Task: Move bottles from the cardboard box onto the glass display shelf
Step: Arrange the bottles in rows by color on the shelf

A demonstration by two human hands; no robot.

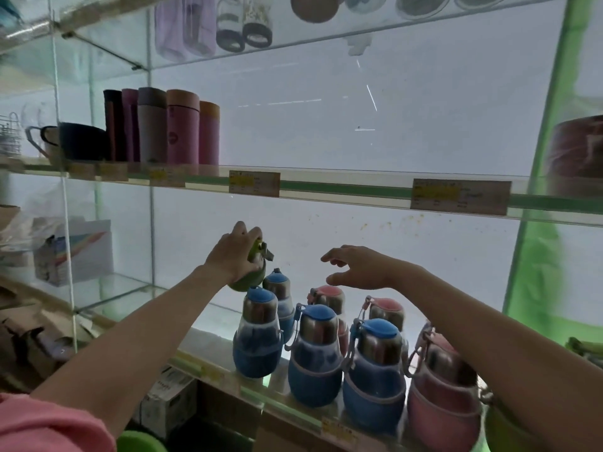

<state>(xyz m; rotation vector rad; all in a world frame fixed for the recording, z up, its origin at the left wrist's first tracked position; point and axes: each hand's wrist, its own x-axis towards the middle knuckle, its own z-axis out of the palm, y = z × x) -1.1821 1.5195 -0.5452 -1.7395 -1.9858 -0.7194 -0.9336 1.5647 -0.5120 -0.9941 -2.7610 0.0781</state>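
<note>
- The glass display shelf (208, 324) runs across the view in tiers, lit white from behind; price labels (254, 183) sit on the front edge of the tier above; tall pink and dark tumblers (182, 128) stand in a row at its left end.
- On the lower tier a cluster of blue bottles (315, 357) and pink bottles (442, 386) stands upright, close together in rows, long axes vertical; each has a rounded coloured sleeve at the base, a metal neck, a domed cap and a loop strap at the side.
- The left hand (233, 252) is wrapped over the top of a green bottle (249, 277); the bottle is held above the shelf, just behind and left of the blue ones; its long axis leans, cap end up and to the right, rounded green base down and to the left.
- The right hand (357, 267) hovers above the pink caps, fingers loosely spread, holding nothing.
</note>
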